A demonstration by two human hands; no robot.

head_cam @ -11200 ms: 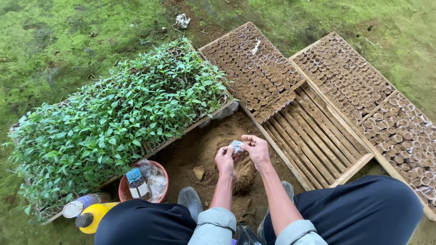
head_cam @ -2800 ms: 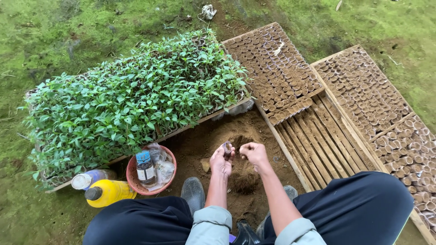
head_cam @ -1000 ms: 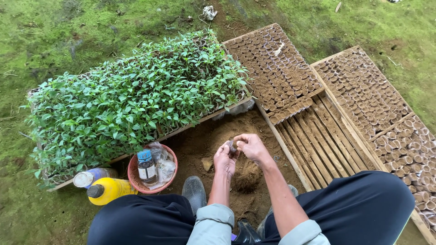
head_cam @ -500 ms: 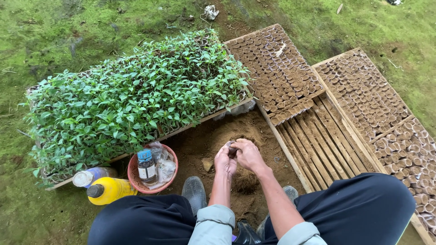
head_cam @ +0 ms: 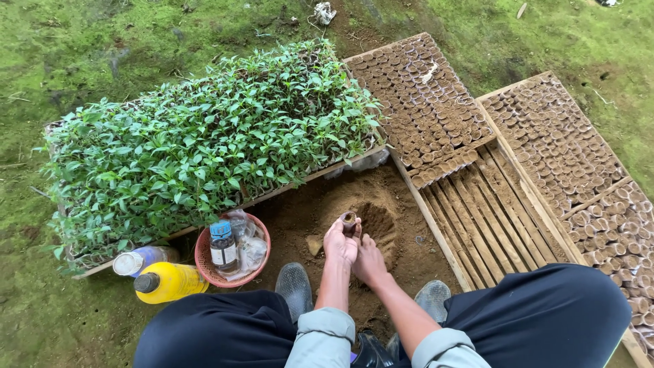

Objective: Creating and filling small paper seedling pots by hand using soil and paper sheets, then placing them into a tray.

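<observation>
Outdoors, mossy green ground (head_cam: 102, 41); bare soil pile (head_cam: 378, 218) between my feet. My left hand (head_cam: 339, 242) pinches a small soil-filled pot (head_cam: 349, 219) at the fingertips, just above the pile. My right hand (head_cam: 369, 260) lies against the left, fingers curled; whether it grips anything, I cannot tell. Seedling tray (head_cam: 204, 143) left, full of leafy plants. Slatted wooden tray (head_cam: 490, 218) right, part-filled with pots. Red basket (head_cam: 204, 262) holds a bottle.

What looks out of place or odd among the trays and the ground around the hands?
A pale scrap lies on top of the filled pots in the middle tray, unlike anything around it. A crumpled white piece of litter also sits on the mossy ground behind the seedling tray. Otherwise nothing stands out.
</observation>
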